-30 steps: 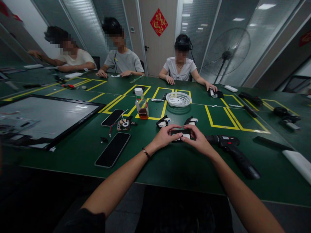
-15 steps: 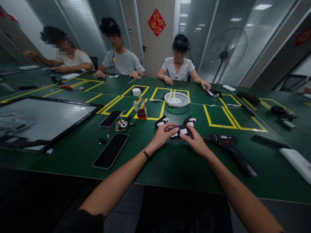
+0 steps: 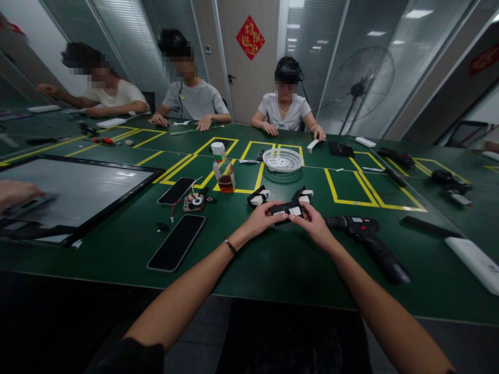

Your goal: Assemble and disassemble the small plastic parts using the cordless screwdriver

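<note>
My left hand (image 3: 259, 218) and my right hand (image 3: 313, 222) are both closed on a small black rectangular part with a white face (image 3: 293, 210). I hold it low over the green table, with both thumbs on its near side. Just beyond my fingers are a black-and-white piece (image 3: 259, 197) on the left and a similar piece (image 3: 305, 195) on the right. Whether these join the held part, I cannot tell. A black power drill (image 3: 362, 231) lies beside my right hand, its chuck close to my wrist.
Left of my arms lie two phones (image 3: 177, 242), a small motor-like part with wires (image 3: 194, 201) and a large framed panel (image 3: 97, 179). A bottle of dark liquid (image 3: 225, 171) and a white basket (image 3: 282, 151) stand ahead. Several people sit opposite; another person's hand (image 3: 19, 195) is over the panel.
My thumbs have shifted closer together on the held part. Another person's hand has come in at the left over the panel. The person opposite has moved a white strip leftward, away from a black object.
</note>
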Motion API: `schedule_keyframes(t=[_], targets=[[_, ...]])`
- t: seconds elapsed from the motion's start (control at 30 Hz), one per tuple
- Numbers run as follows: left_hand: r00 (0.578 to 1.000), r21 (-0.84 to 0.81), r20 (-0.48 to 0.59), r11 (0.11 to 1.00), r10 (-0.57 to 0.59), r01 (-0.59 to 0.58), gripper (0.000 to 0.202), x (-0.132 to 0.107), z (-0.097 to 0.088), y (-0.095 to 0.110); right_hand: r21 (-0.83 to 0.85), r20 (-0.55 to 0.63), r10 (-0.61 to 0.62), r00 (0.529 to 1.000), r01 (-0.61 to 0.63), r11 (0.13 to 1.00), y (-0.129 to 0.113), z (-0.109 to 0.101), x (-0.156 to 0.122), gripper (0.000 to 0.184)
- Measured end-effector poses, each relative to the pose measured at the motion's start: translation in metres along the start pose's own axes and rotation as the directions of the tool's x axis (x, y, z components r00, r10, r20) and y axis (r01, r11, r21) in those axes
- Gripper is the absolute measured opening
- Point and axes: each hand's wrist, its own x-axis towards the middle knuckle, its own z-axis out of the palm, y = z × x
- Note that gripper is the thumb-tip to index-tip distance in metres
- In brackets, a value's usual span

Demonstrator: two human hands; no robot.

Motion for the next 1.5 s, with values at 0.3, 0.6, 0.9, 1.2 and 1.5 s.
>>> schedule_keyframes(t=[0.3, 0.6, 0.9, 1.2, 1.5], targets=[[0.990, -0.021, 0.139, 0.999, -0.033, 0.036, 0.056, 0.000, -0.006, 0.003, 0.052, 0.015, -0.015, 1.000, 0.014, 0.999, 0.004, 0.000, -0.001, 0.065], [0.976, -0.030, 0.217, 0.999, -0.024, 0.031, 0.050, -0.006, 0.000, 0.008, 0.125, 0.042, 0.035, 0.998, -0.040, 0.991, 0.007, -0.003, 0.002, 0.061], [0.986, 0.011, 0.162, 1.000, -0.030, 0.029, 0.046, -0.003, 0.003, -0.002, 0.073, 0.029, 0.042, 0.999, -0.044, 0.996, 0.008, -0.005, 0.003, 0.055], [0.997, -0.039, 0.010, 0.996, -0.074, 0.074, 0.047, -0.001, 0.004, -0.014, -0.418, -0.086, -0.169, 0.982, 0.118, 0.901, -0.012, -0.023, -0.010, 0.059], [0.977, -0.191, -0.198, 0.981, -0.078, 0.040, 0.048, 0.006, 0.001, -0.023, -0.819, -0.469, 0.029, 0.883, -0.447, 0.358, -0.002, -0.168, -0.104, 0.089]])
